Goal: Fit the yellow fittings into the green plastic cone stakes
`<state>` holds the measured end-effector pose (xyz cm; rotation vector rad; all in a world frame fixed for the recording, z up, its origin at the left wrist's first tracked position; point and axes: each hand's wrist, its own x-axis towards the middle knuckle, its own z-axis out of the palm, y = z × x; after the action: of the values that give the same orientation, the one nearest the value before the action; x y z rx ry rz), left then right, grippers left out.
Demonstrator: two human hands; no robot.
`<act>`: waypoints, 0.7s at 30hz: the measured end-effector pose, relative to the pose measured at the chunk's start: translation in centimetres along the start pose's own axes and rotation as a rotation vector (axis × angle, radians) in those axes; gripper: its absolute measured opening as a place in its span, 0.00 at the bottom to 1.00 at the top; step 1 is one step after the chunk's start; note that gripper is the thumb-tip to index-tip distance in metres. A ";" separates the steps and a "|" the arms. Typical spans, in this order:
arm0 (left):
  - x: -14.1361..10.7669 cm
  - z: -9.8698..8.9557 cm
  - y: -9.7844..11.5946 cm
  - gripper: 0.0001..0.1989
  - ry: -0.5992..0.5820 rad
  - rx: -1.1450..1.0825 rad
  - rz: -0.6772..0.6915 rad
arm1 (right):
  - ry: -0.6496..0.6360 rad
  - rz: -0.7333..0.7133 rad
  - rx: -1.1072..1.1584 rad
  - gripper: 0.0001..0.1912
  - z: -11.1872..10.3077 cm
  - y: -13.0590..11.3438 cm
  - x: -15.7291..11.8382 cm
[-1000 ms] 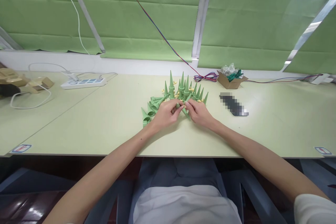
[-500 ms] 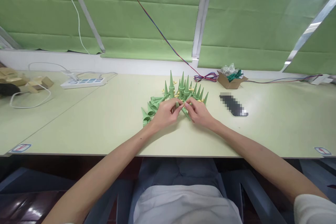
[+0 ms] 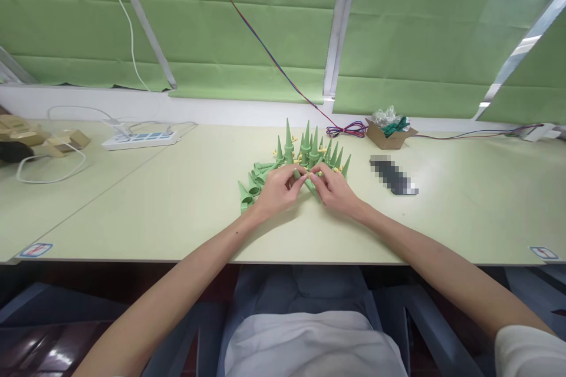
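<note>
Close together over the table [image 3: 309, 230], my two hands meet fingertip to fingertip. My left hand [image 3: 282, 187] is closed on a small green cone piece [image 3: 296, 174]. Thumb and forefinger of my right hand [image 3: 332, 187] pinch a tiny pale piece at the meeting point, too small to make out. Behind them stand several upright green cones [image 3: 288, 144] with small yellow parts among them. More green cones [image 3: 253, 185] lie on their sides by my left hand. Part of another green piece shows beneath my fingers.
A small cardboard box [image 3: 389, 140] with plastic and green material stands at the back, beside a coiled red-blue wire [image 3: 349, 129]. A dark, pixelated flat object [image 3: 393, 175] lies right. Further left are a power strip [image 3: 141, 139] and yellowish blocks [image 3: 66, 141].
The small green cone piece in my left hand has shifted slightly left and up. Both hands otherwise stay nearly where they were.
</note>
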<state>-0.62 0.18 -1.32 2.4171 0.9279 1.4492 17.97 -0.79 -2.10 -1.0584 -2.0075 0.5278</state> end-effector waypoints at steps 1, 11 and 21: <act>0.0 0.0 0.0 0.05 -0.001 0.003 0.003 | -0.002 -0.006 -0.009 0.11 0.0 0.0 0.0; -0.4 0.1 -0.4 0.05 -0.056 0.023 0.044 | 0.034 -0.108 -0.131 0.18 0.1 0.6 0.5; -0.3 0.0 -0.3 0.06 -0.036 0.019 0.021 | 0.050 -0.034 -0.029 0.13 0.1 0.1 0.2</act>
<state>-0.79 0.25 -1.65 2.4655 0.9150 1.4051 17.92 -0.58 -2.16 -1.0425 -1.9910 0.4516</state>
